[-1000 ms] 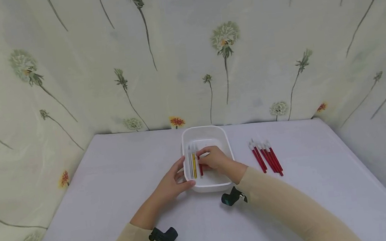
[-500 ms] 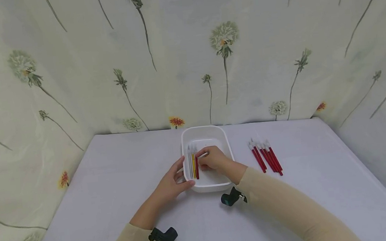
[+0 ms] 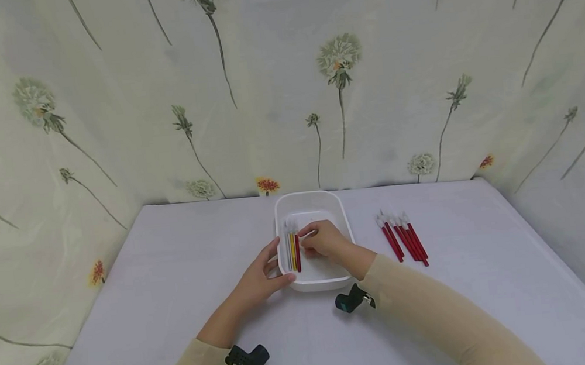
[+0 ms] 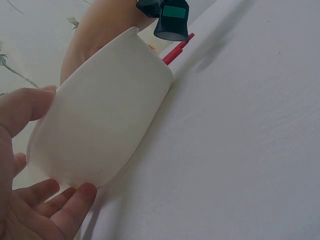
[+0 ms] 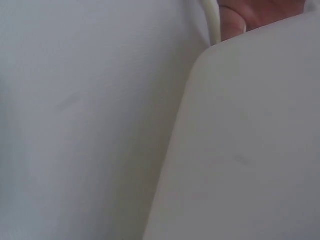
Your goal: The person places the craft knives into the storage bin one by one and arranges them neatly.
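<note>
A white plastic tray (image 3: 318, 284) stands on the table, with my left hand (image 3: 259, 277) gripping its left side: thumb at the near corner, fingers along the outer wall. In the left wrist view the fingertips touch the tray's wall (image 4: 100, 110). My right hand (image 3: 326, 241) reaches inside, its bent fingers at the upper part of a red paintbrush (image 3: 298, 253) with a whitish tip. That brush lies lengthwise beside a yellow paintbrush (image 3: 293, 253) and a silvery one (image 3: 289, 253) along the left wall. In the right wrist view the tray hides most of the hand.
Several red paintbrushes (image 3: 405, 239) with whitish tips lie in a loose, slanted group right of the tray. A white cloth covers the table (image 3: 198, 244). Behind it hangs a flower-patterned backdrop (image 3: 273, 90). Dark wrist cameras sit on both sleeves.
The red paintbrush in the tray has shifted left and straightened, from slightly apart to close beside the yellow one. My left hand stays in place on the tray.
</note>
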A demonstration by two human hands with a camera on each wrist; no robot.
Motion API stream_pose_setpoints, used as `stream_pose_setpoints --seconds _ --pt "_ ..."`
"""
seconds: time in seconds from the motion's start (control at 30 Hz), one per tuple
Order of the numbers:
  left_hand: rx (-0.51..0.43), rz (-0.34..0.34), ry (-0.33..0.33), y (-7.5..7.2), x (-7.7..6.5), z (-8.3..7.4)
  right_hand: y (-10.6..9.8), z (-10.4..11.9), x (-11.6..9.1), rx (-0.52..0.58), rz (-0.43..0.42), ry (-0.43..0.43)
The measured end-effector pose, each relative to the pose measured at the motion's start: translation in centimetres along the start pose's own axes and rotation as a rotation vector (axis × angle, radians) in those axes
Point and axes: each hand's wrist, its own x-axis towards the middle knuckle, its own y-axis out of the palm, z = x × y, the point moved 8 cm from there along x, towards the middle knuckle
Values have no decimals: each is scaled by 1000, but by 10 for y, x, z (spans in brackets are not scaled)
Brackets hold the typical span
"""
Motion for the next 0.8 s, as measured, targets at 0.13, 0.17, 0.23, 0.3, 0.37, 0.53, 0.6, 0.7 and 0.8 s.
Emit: stream_pose_setpoints --seconds 0.13,0.17,0.23,0.3,0.37,0.53,0.6,0.7,0.8 --pt "3 -3 -6 0 0 -1 -6 6 -2 -28 -16 -38" --pt "2 -3 -5 0 0 -1 -7 7 -3 -26 -15 -44" --pt "-1 -2 -8 0 0 0 -10 10 -4 -19 -11 -46" --pt "-5 1 -10 0 0 0 -14 13 -6 -11 0 -49" --pt "-8 3 -17 0 -1 0 -17 17 -8 -4 12 -55" --pt "-6 12 -12 0 -2 0 -27 26 -18 -35 48 -82" --pt "-5 13 -7 0 -2 -1 -32 30 -22 -65 59 -106" --pt "-8 13 -6 0 -3 -1 -40 33 -30 -109 64 -137" --pt "-11 7 -13 -1 -2 -1 -49 34 -37 -150 57 -169"
